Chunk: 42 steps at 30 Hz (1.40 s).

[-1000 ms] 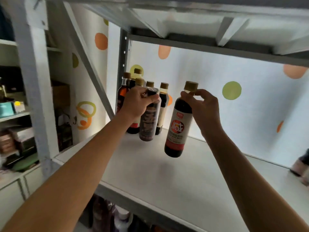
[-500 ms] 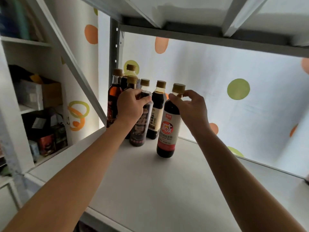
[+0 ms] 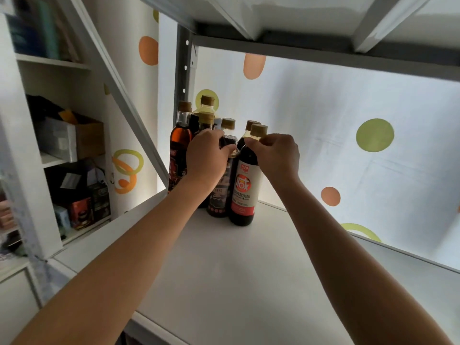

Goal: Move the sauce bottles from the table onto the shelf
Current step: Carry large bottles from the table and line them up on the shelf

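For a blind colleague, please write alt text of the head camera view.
Two hands set dark sauce bottles upright on a white shelf: the left hand grips a dark-labelled bottle, the right hand pinches the neck of a red-labelled bottle. More capped bottles stand clustered behind them.

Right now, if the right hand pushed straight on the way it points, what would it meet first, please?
Probably the bottle directly behind the red-labelled bottle held in the right hand, then the dotted backdrop; depth is unclear.

Looks like a home storeroom: metal rack shelf [image 3: 249, 270] holding sauce bottles [image 3: 245, 185], dotted wall covering [image 3: 323, 120], side cupboard [image 3: 37, 135] crammed with boxes [image 3: 72, 138].
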Available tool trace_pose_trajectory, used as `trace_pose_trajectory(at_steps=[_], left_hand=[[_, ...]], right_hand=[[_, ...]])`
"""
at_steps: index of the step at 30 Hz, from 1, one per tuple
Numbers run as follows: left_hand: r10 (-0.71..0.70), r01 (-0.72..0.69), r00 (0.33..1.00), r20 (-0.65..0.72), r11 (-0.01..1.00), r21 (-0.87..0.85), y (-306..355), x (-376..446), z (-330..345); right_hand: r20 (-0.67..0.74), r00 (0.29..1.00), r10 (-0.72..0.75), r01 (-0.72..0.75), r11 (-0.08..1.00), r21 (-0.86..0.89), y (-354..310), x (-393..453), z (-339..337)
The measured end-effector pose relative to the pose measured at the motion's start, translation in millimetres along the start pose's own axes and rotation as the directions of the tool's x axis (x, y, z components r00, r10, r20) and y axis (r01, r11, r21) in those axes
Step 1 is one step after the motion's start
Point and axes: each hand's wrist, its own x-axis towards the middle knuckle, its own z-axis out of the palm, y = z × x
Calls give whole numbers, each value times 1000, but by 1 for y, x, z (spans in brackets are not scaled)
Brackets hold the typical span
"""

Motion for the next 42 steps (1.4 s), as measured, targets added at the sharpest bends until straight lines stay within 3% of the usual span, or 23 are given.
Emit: trace_pose_trajectory(at_steps=[8, 13, 15, 18, 21, 28, 37, 42], left_hand=[[-7, 8, 999, 36, 1000, -13, 3, -6, -7], [61, -64, 995, 73, 997, 50, 9, -26, -23], [108, -112, 992, 62, 991, 68, 12, -37, -35], [142, -152, 987, 71, 975, 161, 13, -56, -51], [156, -178, 982, 106, 955, 238, 5, -79, -69], [149, -177, 982, 120, 944, 277, -20, -159, -128], [40, -120, 974, 223, 925, 361, -17, -251, -202], [-33, -77, 971, 237, 894, 442, 9, -316, -236]], right_hand=[[19, 1000, -1, 2, 998, -57, 4, 0, 5], [13, 998, 58, -58, 997, -45, 1, -17, 1], [-30, 1000, 1, -4, 996, -92, 2, -29, 0], [-102, 966, -238, 206, 946, -250, 1, -58, 3], [-8, 927, -375, 348, 868, -353, -10, -95, 12], [173, 908, -381, 417, 800, -430, -31, -192, 24], [400, 822, -405, 547, 756, -359, -43, -301, 15], [501, 720, -481, 647, 725, -234, -35, -357, -8]])
